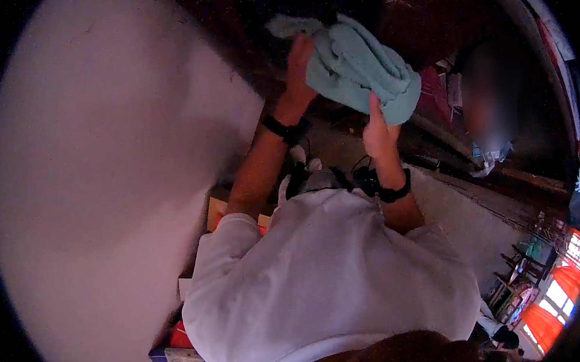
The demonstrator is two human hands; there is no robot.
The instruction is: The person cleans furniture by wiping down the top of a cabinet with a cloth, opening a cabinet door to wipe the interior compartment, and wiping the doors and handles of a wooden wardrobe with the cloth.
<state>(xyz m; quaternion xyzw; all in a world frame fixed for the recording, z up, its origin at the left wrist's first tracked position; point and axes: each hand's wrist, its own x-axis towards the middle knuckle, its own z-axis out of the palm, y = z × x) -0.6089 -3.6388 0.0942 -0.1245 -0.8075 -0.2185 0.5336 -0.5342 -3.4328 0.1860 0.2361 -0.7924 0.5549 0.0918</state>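
A folded pale green towel (356, 59) is held up in front of me at the top of the view, its layers bunched and one loose corner sticking out at the left. My left hand (299, 75) is closed on its left end, with part of the fingers hidden by the cloth. At the lower right edge, my right hand (382, 133) grips the towel with the thumb on top and the fingers underneath. Each wrist carries a black band.
A pale wall (105, 158) rises close on my left. Dark shelving with a red cloth (435, 95) lies to the right, near a crumpled plastic bag (492, 160). Boxes (217, 211) stand beside my left arm. Orange curtains (543, 325) hang at a window, far lower right.
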